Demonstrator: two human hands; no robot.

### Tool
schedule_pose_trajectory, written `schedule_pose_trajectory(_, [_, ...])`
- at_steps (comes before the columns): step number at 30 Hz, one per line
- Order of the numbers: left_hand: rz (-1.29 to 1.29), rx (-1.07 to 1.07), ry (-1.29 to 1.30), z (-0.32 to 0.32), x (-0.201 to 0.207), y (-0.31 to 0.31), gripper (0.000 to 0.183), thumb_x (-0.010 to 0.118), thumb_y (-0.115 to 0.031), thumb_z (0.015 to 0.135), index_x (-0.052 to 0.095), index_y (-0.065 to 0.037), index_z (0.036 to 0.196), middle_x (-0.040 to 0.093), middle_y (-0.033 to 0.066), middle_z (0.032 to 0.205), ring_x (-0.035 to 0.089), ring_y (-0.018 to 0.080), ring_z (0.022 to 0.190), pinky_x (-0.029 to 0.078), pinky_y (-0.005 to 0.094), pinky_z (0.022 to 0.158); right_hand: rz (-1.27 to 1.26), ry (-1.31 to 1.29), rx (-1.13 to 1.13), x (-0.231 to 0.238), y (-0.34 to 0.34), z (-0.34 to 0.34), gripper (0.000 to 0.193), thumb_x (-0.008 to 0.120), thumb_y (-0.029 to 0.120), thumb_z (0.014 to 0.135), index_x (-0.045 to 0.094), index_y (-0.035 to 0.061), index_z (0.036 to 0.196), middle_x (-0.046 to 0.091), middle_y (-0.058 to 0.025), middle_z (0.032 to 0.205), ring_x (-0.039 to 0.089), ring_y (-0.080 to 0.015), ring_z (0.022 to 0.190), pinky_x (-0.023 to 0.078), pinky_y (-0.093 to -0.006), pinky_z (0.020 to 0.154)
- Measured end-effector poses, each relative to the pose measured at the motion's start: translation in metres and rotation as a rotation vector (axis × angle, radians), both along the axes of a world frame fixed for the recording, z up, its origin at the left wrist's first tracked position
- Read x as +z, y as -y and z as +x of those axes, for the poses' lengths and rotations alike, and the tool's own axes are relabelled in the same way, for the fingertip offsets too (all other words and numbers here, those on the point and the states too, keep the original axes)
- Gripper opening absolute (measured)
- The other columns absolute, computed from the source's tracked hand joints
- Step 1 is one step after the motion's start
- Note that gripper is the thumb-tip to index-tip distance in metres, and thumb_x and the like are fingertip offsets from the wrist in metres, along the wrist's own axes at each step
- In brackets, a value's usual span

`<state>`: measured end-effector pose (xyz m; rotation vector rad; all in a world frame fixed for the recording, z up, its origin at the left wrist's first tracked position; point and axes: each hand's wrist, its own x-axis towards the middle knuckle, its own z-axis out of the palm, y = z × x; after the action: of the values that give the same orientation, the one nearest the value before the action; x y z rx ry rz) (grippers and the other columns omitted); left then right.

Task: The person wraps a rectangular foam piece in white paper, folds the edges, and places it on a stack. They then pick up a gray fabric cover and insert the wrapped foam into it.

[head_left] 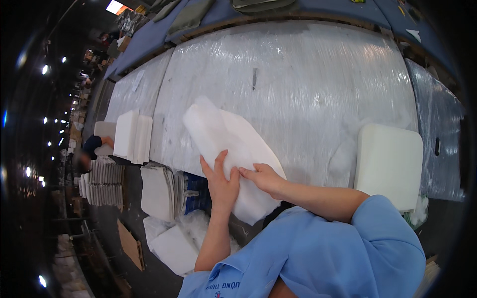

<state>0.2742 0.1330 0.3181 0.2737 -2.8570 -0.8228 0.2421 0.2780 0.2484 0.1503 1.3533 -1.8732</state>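
Note:
A white foam cushion pad point(248, 134) lies aslant on a plastic-wrapped surface in front of me, its lower end near my body. White fluffy wadding point(206, 121) covers its left side and hangs toward the lower end. My left hand point(221, 186) rests on the wadding with fingers spread. Beside it, my right hand point(266, 179) pinches the wadding near the middle of the pad, its thumb close to my left thumb. What lies under its fingers is partly hidden.
At right stands a thick off-white foam cushion point(390, 161), with loose wadding point(343, 159) beside it. Left are upright foam pads point(131, 136), stacked white sheets point(159, 193) and a co-worker's arm point(104, 141). Blue-topped tables point(328, 10) border the far side. Cardboard point(130, 246) lies on the floor.

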Motion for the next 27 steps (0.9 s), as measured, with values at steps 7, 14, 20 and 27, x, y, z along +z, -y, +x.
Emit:
schedule_pose_trajectory(7, [0.039,-0.015,-0.029,-0.002,-0.001,-0.008,0.057,0.069,-0.015,0.094,0.058,-0.016,0.149,0.014,0.0383,0.167,0.04,0.0549,0.147,0.041,0.0483,0.118,0.328,-0.642,-0.184,-0.019,0.003,0.004,0.037,0.065,0.035,0.104,0.05,0.0021,0.106,0.066,-0.0291,0.079,0.067,-0.0495,0.078,0.051,-0.0542,0.069])
schedule_pose_trajectory(14, [0.204,-0.225,-0.141,0.036,-0.004,0.006,0.063,0.076,-0.018,0.092,0.057,-0.009,0.151,0.011,0.036,0.17,0.025,0.0519,0.156,0.031,0.051,0.124,0.444,-0.921,-0.247,-0.043,0.008,-0.011,0.039,0.064,0.039,0.105,0.046,0.0043,0.107,0.064,-0.0282,0.072,0.064,-0.0536,0.073,0.048,-0.0594,0.064])
schedule_pose_trajectory(20, [0.134,-0.246,-0.17,0.062,-0.017,0.0,0.058,0.076,-0.013,0.088,0.063,-0.008,0.144,0.008,0.0332,0.172,0.019,0.0523,0.158,0.03,0.0534,0.124,0.405,-0.764,-0.192,-0.034,0.023,-0.003,0.042,0.063,0.044,0.105,0.057,0.0017,0.103,0.068,-0.0283,0.081,0.068,-0.0477,0.079,0.051,-0.0533,0.068])
schedule_pose_trajectory(27, [0.148,-0.209,-0.199,0.071,-0.023,0.006,0.056,0.074,-0.01,0.089,0.063,-0.009,0.144,0.008,0.0316,0.172,0.02,0.053,0.157,0.032,0.0543,0.124,0.247,-0.039,0.098,-0.012,-0.012,0.023,0.05,0.068,0.042,0.103,0.072,-0.0022,0.126,0.074,-0.0156,0.114,0.071,-0.0241,0.103,0.056,-0.0397,0.085])
